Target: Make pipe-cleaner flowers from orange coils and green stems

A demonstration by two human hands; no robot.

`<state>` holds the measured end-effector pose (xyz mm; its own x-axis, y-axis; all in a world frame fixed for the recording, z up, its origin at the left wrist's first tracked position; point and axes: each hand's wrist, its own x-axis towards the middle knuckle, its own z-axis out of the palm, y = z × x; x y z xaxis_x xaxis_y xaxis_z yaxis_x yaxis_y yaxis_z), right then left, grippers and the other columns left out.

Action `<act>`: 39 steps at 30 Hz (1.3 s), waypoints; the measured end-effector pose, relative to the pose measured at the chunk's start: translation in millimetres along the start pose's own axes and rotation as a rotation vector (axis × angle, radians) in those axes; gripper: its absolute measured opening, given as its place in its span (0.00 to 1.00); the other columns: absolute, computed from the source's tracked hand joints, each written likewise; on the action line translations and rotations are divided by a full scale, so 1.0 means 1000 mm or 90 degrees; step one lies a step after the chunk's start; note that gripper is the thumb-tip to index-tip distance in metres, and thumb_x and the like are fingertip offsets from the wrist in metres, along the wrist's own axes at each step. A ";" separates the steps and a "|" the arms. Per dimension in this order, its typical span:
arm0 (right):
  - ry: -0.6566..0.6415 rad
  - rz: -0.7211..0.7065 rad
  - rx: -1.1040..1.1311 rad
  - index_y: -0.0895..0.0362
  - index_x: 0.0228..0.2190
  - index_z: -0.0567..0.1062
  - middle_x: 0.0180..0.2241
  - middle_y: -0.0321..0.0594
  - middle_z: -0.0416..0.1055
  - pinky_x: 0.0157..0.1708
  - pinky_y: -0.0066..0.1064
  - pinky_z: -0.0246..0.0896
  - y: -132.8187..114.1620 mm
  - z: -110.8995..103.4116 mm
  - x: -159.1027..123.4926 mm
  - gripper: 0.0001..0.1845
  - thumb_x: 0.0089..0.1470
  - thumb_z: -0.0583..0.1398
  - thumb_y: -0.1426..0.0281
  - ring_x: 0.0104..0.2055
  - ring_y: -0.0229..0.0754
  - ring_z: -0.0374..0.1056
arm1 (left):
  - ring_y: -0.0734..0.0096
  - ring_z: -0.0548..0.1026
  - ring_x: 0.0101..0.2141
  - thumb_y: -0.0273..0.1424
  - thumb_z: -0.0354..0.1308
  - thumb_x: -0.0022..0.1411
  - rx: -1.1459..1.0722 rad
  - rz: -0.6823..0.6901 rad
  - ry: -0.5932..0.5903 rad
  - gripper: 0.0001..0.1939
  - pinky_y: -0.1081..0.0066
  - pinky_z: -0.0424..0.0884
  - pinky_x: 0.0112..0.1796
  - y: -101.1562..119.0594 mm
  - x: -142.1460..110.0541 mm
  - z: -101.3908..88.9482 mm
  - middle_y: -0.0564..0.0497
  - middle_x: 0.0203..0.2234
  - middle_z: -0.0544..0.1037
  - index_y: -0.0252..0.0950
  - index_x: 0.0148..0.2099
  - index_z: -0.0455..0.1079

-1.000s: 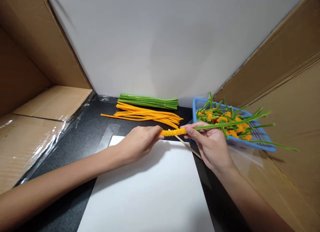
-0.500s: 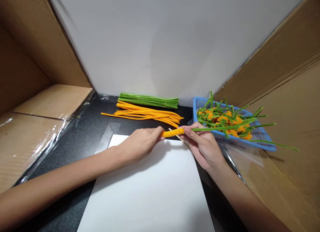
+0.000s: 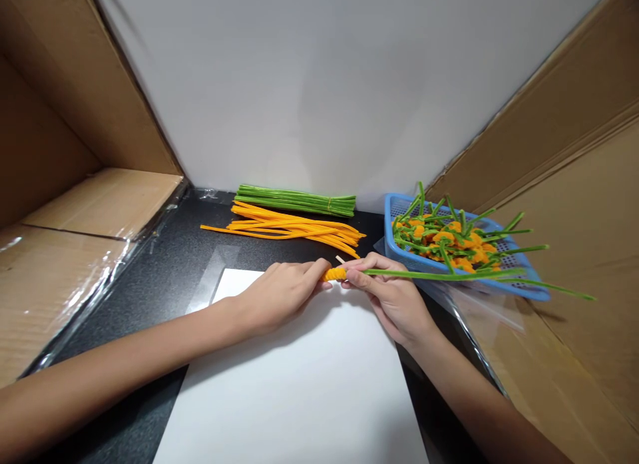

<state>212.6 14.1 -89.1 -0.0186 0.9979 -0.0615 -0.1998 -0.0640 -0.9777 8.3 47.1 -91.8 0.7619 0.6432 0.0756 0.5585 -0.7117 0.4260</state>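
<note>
Between my two hands is an orange pipe cleaner (image 3: 334, 274) wound into a tight coil. A green pipe cleaner (image 3: 424, 275) runs out of its right end toward the basket. My left hand (image 3: 287, 287) is closed on the coil's left end, fingers pinched. My right hand (image 3: 392, 294) pinches the right end where the green stem comes out. A thin pale stick tip (image 3: 340, 259) shows just above the right fingertips; the rest of it is hidden. Both hands are over the top edge of a white sheet (image 3: 299, 384).
Behind the hands lie a bundle of green pipe cleaners (image 3: 294, 200) and loose orange pipe cleaners (image 3: 299, 228). At right a blue basket (image 3: 536, 289) holds several orange-and-green pieces, stems poking over its rim. Cardboard (image 3: 74, 251) flanks the black table (image 3: 124, 331); a white wall (image 3: 349, 84) stands behind.
My right hand has moved left toward my left hand, so less of the orange coil shows between them. The green stem has shifted left and lower with it.
</note>
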 end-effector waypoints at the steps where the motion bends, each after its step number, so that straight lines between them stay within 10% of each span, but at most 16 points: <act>1: -0.003 -0.002 -0.009 0.55 0.22 0.80 0.31 0.37 0.78 0.35 0.28 0.69 0.000 0.000 0.000 0.09 0.42 0.74 0.66 0.30 0.35 0.72 | 0.65 0.74 0.30 0.36 0.38 0.75 0.009 -0.002 -0.006 0.10 0.71 0.57 0.27 0.000 0.000 0.000 0.50 0.34 0.76 0.39 0.44 0.58; 39: 0.048 -0.060 -0.073 0.55 0.23 0.82 0.23 0.36 0.75 0.32 0.30 0.65 0.019 0.008 0.001 0.09 0.44 0.72 0.64 0.27 0.37 0.68 | 0.66 0.74 0.29 0.27 0.43 0.72 0.163 -0.020 -0.049 0.07 0.71 0.51 0.22 0.006 0.001 -0.007 0.50 0.33 0.75 0.37 0.43 0.61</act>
<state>200.6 13.9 -105.8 0.0687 0.9974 0.0214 -0.0836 0.0272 -0.9961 10.1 45.9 -82.9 0.7598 0.6501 -0.0067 0.6399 -0.7460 0.1848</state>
